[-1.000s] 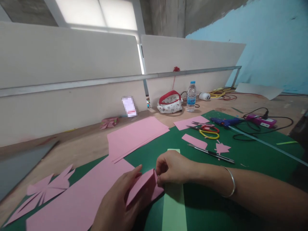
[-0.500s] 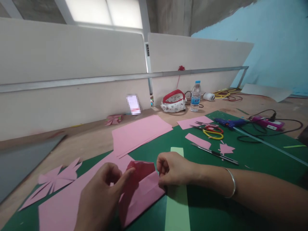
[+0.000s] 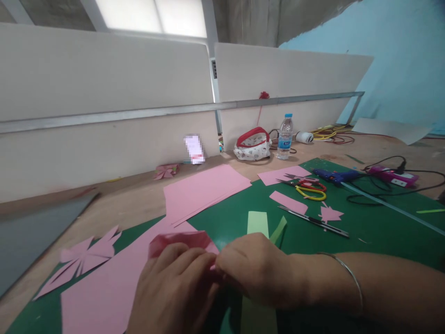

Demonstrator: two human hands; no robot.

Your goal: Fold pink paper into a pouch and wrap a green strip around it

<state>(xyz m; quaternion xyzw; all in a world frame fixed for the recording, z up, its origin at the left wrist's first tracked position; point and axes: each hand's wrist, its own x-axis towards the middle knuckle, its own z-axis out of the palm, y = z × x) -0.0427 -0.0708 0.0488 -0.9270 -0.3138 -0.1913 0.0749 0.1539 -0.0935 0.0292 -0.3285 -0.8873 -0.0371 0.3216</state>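
Note:
My left hand point(image 3: 172, 290) and my right hand point(image 3: 255, 271) meet over a folded pink paper piece point(image 3: 181, 240), and both pinch it above the green cutting mat point(image 3: 365, 227). The paper stands up slightly between my fingers. A light green paper strip point(image 3: 257, 223) runs under my right hand, one end lifted. A long pink sheet point(image 3: 104, 292) lies flat to the left of my hands. My right wrist wears a thin silver bangle point(image 3: 351, 273).
A stack of pink sheets point(image 3: 205, 190) lies ahead, a cut pink shape point(image 3: 85, 257) at the left. Scissors point(image 3: 308, 188), a craft knife point(image 3: 314, 220), a blue glue gun point(image 3: 335, 175) and cables sit at the right. A water bottle point(image 3: 285, 138) and pouch point(image 3: 253, 146) stand by the white partition.
My left hand moved right and closed on the pink piece. My right hand slid down and left to meet it. The paper is more folded and one end of the green strip lifted.

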